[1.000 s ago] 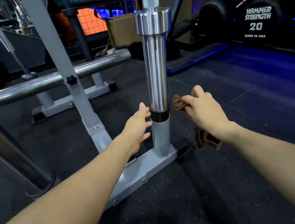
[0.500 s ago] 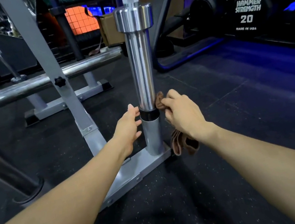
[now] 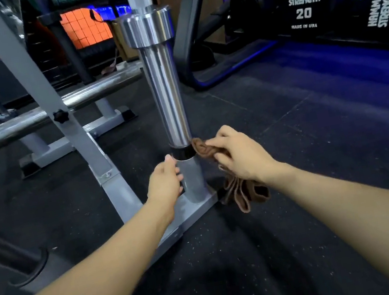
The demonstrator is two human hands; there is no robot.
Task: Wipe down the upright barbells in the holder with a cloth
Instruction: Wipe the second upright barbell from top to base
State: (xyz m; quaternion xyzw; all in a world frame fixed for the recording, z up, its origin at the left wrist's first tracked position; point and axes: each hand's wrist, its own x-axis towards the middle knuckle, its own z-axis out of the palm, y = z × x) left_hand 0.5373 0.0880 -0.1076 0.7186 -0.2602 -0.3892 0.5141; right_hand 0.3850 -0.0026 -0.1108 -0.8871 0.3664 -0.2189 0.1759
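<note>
A chrome barbell (image 3: 166, 95) stands upright in the grey tube of the holder (image 3: 193, 186), its sleeve collar high in the frame. My right hand (image 3: 239, 157) grips a brown cloth (image 3: 202, 149) and presses its bunched end against the right side of the sleeve's bottom, just above the black ring; the cloth's loose end hangs down to the floor beside the base. My left hand (image 3: 165, 182) rests on the left side of the tube with fingers curved around it, thumb up near the black ring.
The holder's grey slanted frame (image 3: 57, 111) rises at left. Behind it a horizontal chrome bar (image 3: 35, 120) lies on a low stand. Another bar end (image 3: 6, 253) sits at the lower left. Black dumbbells (image 3: 303, 5) fill a rack at the right. Black rubber floor lies all around.
My right hand brought the cloth in from the right until it touches the sleeve's base. My left hand slid slightly lower on the holder tube. The view drifted a little.
</note>
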